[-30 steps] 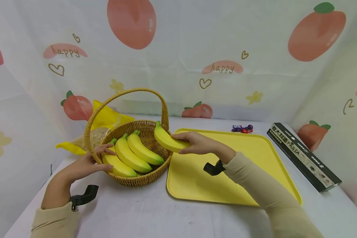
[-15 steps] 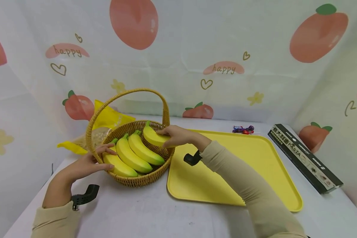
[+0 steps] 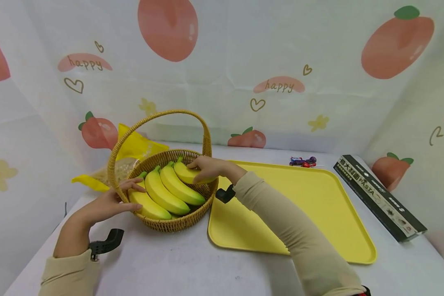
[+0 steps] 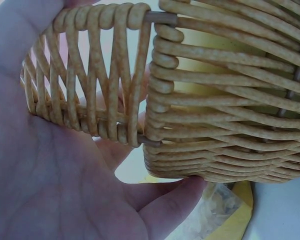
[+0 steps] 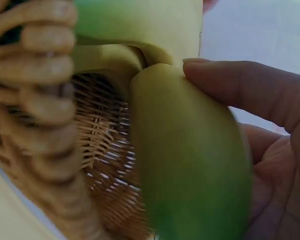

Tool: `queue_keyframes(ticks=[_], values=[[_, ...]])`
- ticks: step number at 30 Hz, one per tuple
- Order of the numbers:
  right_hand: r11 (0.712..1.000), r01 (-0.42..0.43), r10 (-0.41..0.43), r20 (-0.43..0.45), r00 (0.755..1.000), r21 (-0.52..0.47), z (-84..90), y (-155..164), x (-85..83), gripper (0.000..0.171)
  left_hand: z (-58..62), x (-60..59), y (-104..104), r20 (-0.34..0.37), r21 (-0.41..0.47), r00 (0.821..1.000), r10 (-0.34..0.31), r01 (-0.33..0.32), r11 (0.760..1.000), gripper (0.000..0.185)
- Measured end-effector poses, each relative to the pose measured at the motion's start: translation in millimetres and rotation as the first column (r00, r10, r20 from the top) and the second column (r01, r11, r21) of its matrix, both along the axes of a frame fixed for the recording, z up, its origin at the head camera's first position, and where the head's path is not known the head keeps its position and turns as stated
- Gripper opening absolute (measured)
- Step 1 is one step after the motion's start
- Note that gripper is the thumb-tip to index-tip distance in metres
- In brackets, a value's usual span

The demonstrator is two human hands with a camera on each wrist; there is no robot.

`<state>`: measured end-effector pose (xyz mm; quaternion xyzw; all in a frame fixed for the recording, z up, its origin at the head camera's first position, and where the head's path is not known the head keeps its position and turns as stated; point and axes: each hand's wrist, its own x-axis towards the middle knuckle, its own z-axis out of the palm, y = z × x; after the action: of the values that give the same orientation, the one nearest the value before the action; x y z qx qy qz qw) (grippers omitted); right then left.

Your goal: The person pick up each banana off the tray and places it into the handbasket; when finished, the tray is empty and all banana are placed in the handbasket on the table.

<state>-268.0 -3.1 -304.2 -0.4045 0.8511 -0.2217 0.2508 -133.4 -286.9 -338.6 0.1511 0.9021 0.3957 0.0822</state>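
Observation:
A wicker basket (image 3: 163, 226) with a tall arched handle holds several yellow bananas (image 3: 160, 191) with green tips, lying side by side. My left hand (image 3: 105, 205) grips the basket's left side. The left wrist view shows the palm around the base of the woven handle (image 4: 90, 75), with a fingertip against the basket wall (image 4: 225, 115). At the basket's right side, my right hand (image 3: 211, 167) holds a banana (image 3: 185, 173) from above. Seen from the right wrist, the thumb presses along this banana (image 5: 190, 145), inside the basket rim (image 5: 47, 110) and touching another banana.
A yellow tray (image 3: 318, 205) lies right of the basket, under my right forearm. Wrapped lollipops (image 3: 303, 161) lie behind it, and a black pasta box (image 3: 377, 197) sits at its right. A yellow bag (image 3: 140, 144) stands behind the basket, near the printed curtain.
My right hand has carried its banana left and down from the basket's right rim to beside the other bananas. The left hand keeps its hold on the basket.

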Motion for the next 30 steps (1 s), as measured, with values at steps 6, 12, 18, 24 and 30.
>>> queue_keyframes(ticks=[6, 12, 18, 24, 30], values=[[0.997, -0.031, 0.032, -0.018, 0.999, 0.072, -1.5, -12.3, -3.2, 0.041, 1.7, 0.8, -0.6, 0.002, -0.015, 1.000, 0.006, -0.006, 1.000, 0.041], [0.986, -0.017, 0.014, 0.015, 1.000, 0.165, 2.9, -21.5, -1.6, 0.045, 0.2, 0.0, -0.6, 0.004, -0.009, 1.000, 0.005, -0.005, 1.000, 0.041], [0.988, 0.024, -0.039, 0.095, 0.995, 0.156, -0.2, -23.8, -1.5, 0.041, 0.2, -0.6, -0.2, 0.008, -0.011, 1.000, 0.012, -0.012, 1.000, 0.042], [0.980, 0.083, -0.114, 0.169, 0.979, 0.180, -1.6, -25.9, 0.1, 0.063, -0.3, -1.1, -0.3, 0.003, -0.008, 1.000, 0.010, -0.010, 1.000, 0.042], [0.974, 0.119, -0.164, 0.242, 0.956, 0.191, -4.1, -27.7, 2.0, 0.071, -0.9, -0.9, -1.4, -0.007, -0.009, 1.000, 0.006, -0.006, 1.000, 0.041]])
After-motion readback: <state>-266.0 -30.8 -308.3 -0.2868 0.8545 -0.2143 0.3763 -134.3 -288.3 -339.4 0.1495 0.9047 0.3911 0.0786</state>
